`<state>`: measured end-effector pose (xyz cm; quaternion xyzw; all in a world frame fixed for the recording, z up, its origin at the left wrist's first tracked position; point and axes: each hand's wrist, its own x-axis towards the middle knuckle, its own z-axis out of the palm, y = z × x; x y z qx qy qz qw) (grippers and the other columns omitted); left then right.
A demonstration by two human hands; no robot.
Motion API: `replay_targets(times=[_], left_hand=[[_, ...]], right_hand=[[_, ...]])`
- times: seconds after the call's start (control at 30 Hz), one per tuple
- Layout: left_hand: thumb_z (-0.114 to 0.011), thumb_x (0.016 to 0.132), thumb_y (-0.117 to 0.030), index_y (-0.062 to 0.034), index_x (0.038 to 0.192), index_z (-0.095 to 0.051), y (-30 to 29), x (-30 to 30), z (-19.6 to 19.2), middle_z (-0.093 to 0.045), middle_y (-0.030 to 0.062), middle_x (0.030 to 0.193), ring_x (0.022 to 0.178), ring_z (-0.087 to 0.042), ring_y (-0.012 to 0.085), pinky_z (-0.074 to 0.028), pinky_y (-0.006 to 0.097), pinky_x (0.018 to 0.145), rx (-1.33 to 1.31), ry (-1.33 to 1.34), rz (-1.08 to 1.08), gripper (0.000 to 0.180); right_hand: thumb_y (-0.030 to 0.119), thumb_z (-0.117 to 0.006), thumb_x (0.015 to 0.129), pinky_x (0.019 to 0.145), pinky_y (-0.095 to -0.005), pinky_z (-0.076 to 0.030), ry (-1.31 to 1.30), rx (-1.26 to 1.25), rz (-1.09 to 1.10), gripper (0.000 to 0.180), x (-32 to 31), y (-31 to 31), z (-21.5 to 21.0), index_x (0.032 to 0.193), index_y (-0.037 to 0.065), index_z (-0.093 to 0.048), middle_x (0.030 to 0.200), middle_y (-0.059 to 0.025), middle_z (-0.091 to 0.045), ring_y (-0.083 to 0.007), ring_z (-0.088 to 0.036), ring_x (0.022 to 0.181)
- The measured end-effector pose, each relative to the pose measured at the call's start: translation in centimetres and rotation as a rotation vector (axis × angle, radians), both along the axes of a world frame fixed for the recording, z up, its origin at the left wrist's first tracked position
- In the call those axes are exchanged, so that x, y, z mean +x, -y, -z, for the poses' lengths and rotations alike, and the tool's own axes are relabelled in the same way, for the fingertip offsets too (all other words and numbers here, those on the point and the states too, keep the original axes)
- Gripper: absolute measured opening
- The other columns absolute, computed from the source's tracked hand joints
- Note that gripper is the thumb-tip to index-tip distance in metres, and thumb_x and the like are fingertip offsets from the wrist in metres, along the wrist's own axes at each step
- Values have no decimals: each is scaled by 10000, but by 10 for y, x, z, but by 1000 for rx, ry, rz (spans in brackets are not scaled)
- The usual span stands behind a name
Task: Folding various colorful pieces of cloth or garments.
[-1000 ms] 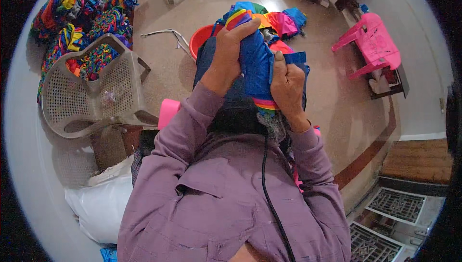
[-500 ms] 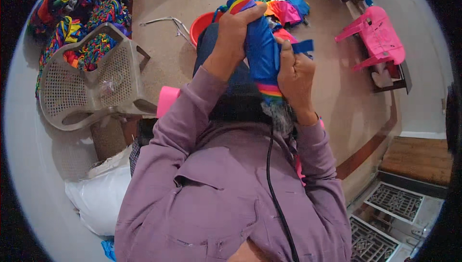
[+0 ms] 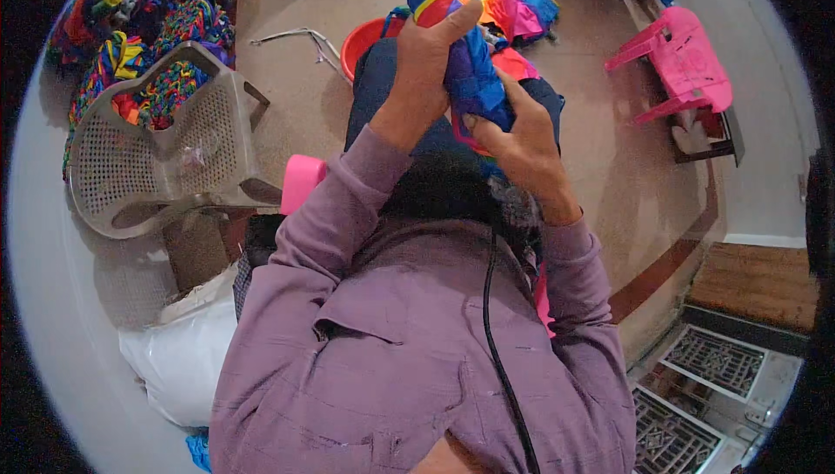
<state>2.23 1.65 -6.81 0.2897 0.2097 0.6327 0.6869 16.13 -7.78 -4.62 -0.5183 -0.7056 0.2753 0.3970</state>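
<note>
A tan tiled floor fills the room, with a grey plastic chair tipped on its side at the left beside a heap of multicoloured fabric rolls, a pink plastic chair at the upper right and a red tub just beyond the person's knees. Over the lap, both hands grip a blue and rainbow-striped cloth bundle. The left hand is curled closed over its top, thumb stretched along the striped end; the right hand is clasped around its lower side, fingers pinching a pink edge. The work looks to be mid-way through wrapping or tightening the bundle; the next move would likely call for a firm hold with one hand while the other pulls the loose edge round. The bundle's underside and the right fingertips are hidden, and the loose coloured cloth beyond it is hard to tell apart.
</note>
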Motion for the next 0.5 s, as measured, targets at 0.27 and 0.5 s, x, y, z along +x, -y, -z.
replay_targets(times=[0.27, 0.5], left_hand=[[-749, 940, -275, -87, 1062, -653, 13, 1, -10, -694, 63, 860, 715, -703, 174, -594, 322, 654, -47, 128, 245, 244], [-764, 909, -263, -85, 1058, -658, 9, 1, -3, -691, 66, 846, 681, -693, 176, -579, 316, 615, -106, 34, 187, 256]], right_hand=[[214, -764, 910, 917, -300, -513, -320, -294, -89, 536, 13, 9, 3, 1350, -34, -586, 1098, -63, -695, -123, -622, 982], [300, -705, 985, 853, -313, -528, -227, -106, -44, 545, 4, 12, 9, 1392, -32, -563, 1033, -89, -714, -138, -636, 927]])
